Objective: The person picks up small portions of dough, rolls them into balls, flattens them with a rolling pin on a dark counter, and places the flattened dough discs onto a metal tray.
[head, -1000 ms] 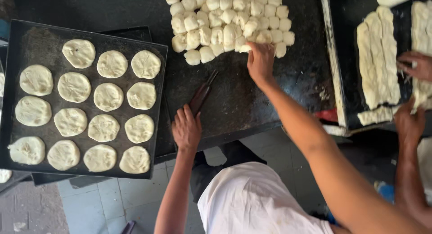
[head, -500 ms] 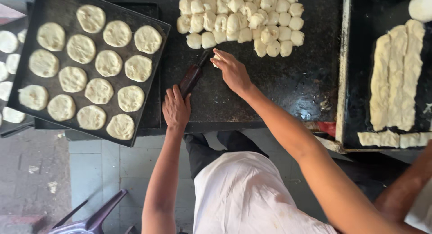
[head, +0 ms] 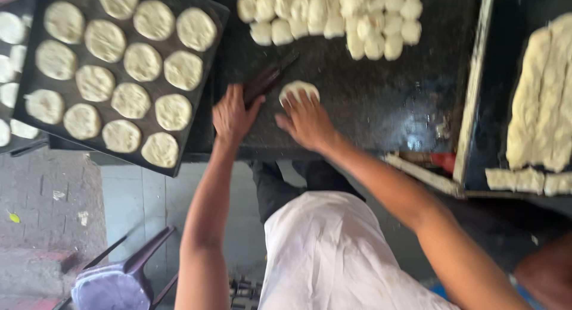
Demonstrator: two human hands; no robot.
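Note:
My right hand (head: 307,120) lies flat on a pale dough piece (head: 298,90) and presses it against the dark worktop (head: 381,101). My left hand (head: 232,114) rests on the worktop's near edge, beside a dark knife (head: 269,78) that lies just past its fingers. A heap of several small dough lumps (head: 333,15) sits at the far side of the worktop. To the left, a black tray (head: 210,30) carries rows of flattened dough rounds (head: 128,60).
On the right a second dark tray (head: 476,107) holds long strips of dough (head: 539,95). More rounds sit on another tray at the far left (head: 9,60). A purple plastic chair (head: 116,280) stands on the tiled floor below.
My right hand brought a dough lump from the heap toward me and now flattens it on the worktop near the knife. My left hand stayed at the edge.

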